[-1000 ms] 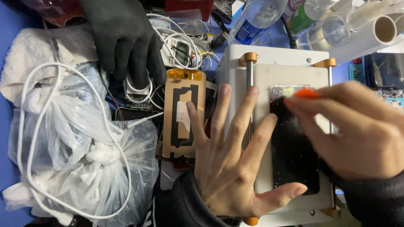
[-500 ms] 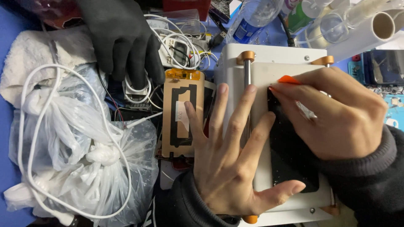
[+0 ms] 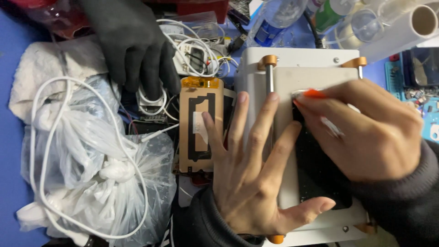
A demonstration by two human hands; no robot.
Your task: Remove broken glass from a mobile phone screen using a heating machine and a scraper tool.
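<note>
Left hand (image 3: 256,183) lies flat, palm down, fingers spread wide, holding nothing. It presses on the pale top plate of a white box-shaped machine (image 3: 297,61) with orange corner fittings. Its thumb tip touches the lower edge of a dark phone screen (image 3: 318,178) that lies on the plate; its small finger reaches off the machine toward the tan part to the left.

Right hand (image 3: 370,132) is closed around a thin orange pick (image 3: 313,93), pinched at the fingertips. The pick's tip sits at the upper edge of the dark screen, near the steel rod that runs down the machine's left side. The hand covers most of the screen's upper half. Slight blur on this hand.

Left of the machine: a tan phone frame part (image 3: 201,123) with a black cut-out outline, lying flat, just beside the left hand's small finger.

Upper left: another person's hand in a black glove (image 3: 132,43), fingers down on a tangle of white cables (image 3: 192,50).

Lower left: a knotted clear plastic bag (image 3: 91,178) with a white cord (image 3: 43,151) looped over it, on a white cloth (image 3: 41,73).

Top right: clear plastic bottles (image 3: 279,18) and a white roll (image 3: 402,29) on the blue table (image 3: 9,146).
</note>
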